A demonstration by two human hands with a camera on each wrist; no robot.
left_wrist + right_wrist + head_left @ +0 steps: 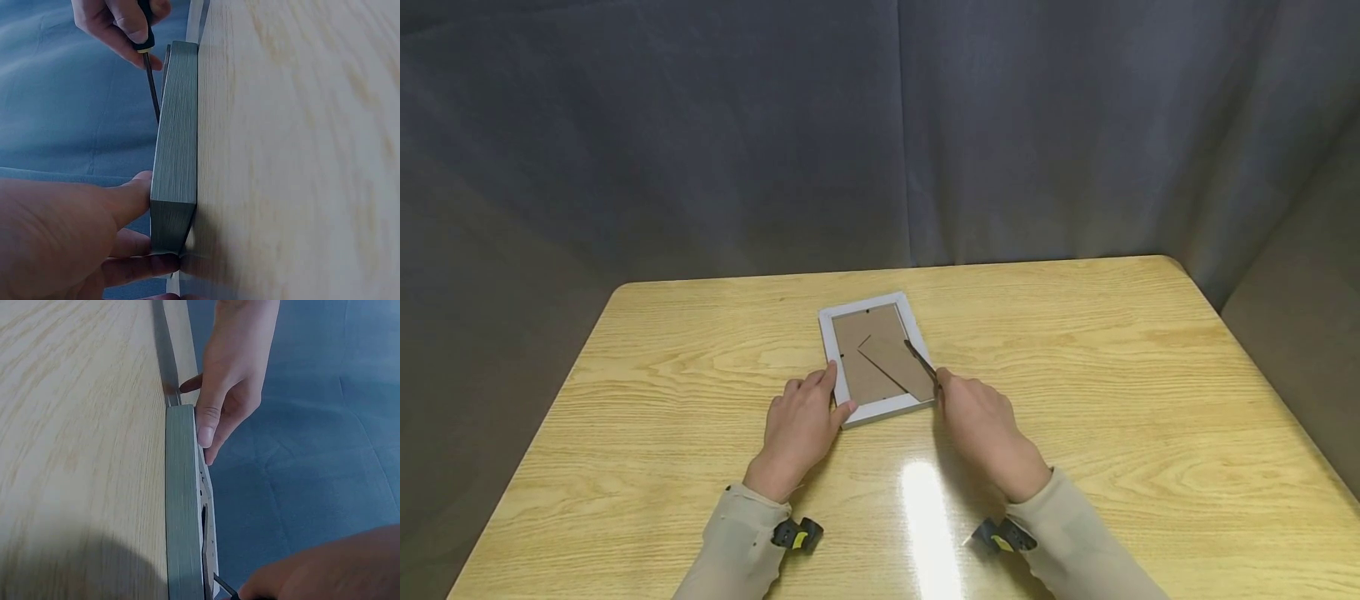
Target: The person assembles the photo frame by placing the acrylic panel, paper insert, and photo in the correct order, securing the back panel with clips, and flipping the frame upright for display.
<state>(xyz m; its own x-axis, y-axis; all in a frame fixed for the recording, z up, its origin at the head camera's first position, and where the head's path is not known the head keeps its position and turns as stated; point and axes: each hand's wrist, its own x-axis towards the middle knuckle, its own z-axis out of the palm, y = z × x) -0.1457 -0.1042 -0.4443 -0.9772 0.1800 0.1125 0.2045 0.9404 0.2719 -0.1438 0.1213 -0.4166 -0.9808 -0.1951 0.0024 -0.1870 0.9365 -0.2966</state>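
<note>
A picture frame (878,409) with a pale border lies back side up on the table, its brown backing board (868,371) showing a stand flap and small dark tabs. My left hand (801,421) holds the near left corner, thumb on the border and fingers along the outer side. In my right hand (988,429), at the near right corner, is a screwdriver (152,84) with a dark handle, a yellow ring and a thin metal shaft. Its shaft slants across the backing near the right border. Seen from the right wrist, the flap (208,550) stands slightly off the frame.
The wood-grain table (1112,375) has rounded far corners. Dark grey curtains (760,142) hang behind it and along both sides. Both wrists wear dark straps with small devices over beige sleeves (741,533). A bright light reflection crosses the near part of the tabletop.
</note>
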